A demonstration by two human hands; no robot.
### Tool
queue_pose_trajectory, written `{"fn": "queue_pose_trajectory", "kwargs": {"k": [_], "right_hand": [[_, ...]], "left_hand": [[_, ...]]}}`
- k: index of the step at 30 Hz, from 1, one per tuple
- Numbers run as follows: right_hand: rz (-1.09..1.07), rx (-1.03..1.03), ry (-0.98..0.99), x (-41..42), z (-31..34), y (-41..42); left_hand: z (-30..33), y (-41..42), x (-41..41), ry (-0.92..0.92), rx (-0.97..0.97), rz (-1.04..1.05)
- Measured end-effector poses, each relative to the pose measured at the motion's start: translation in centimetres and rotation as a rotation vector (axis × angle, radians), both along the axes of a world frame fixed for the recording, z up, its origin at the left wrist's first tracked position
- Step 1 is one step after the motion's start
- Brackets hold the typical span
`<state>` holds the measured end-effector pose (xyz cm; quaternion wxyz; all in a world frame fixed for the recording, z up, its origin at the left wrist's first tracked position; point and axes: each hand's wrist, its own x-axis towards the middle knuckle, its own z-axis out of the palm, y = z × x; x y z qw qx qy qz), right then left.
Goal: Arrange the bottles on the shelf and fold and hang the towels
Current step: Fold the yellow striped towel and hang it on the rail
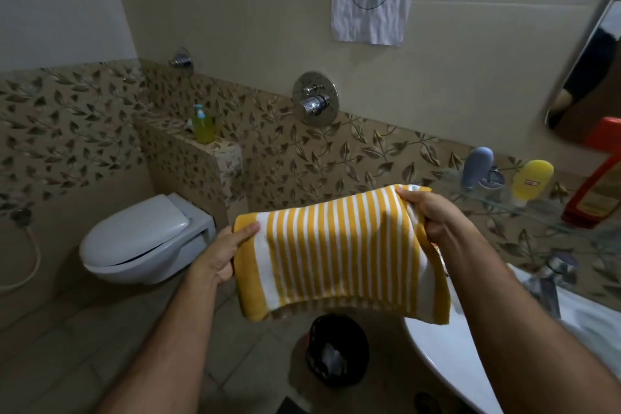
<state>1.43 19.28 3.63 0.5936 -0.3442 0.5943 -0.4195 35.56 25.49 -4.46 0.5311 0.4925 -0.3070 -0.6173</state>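
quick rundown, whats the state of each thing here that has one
striped towel: folded, held up in the air by both hands
left hand: gripping the towel's left edge
right hand: gripping the towel's right top corner
toilet: lid shut
green pump bottle: upright on the tiled ledge
yellow bottle: standing cap down on the glass shelf
bin: open, something white inside

Both hands held a folded yellow-and-white striped towel (339, 255) in the air: the left hand (223, 254) pinched its left edge, the right hand (433, 215) gripped its upper right corner. Three bottles, grey (477, 166), yellow (532, 181) and orange (596, 191), stood on the glass shelf (537, 212) at right.
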Motion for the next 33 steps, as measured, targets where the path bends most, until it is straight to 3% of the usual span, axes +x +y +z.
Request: {"fn": "queue_pose_trajectory", "kwargs": {"k": [2,6,10,14,19,24,29,33], "right_hand": [[0.043,-0.034,-0.036,-0.9,1.3,0.1],[0.147,-0.181,-0.296,-3.9,2.1,1.5],[0.253,-0.028,-0.075,-4.3,-3.0,2.5],[0.136,-0.092,0.014,-3.5,-2.7,2.3],[0.141,-0.172,0.005,-3.5,-1.3,1.9],[0.077,-0.195,0.048,-2.7,-0.7,1.3],[0.233,-0.183,0.134,-4.0,0.0,1.5],[0.279,-0.250,0.358,-4.3,0.2,1.4]], "left_hand": [[1.1,-0.4,0.1,-0.026,-0.031,0.004],[3.2,-1.2,-0.1,0.007,-0.069,0.060],[3.4,-1.4,0.1,-0.050,-0.018,0.068],[3.0,-1.0,0.7,-0.135,-0.018,0.047],[3.2,-1.0,2.0,-0.117,-0.090,-0.013],[2.1,-1.2,2.2,-0.462,-0.063,-0.305],[2.6,-2.8,2.4,-0.507,-0.004,-0.016],[2.9,-3.1,2.2,-0.584,-0.052,0.171]]}}
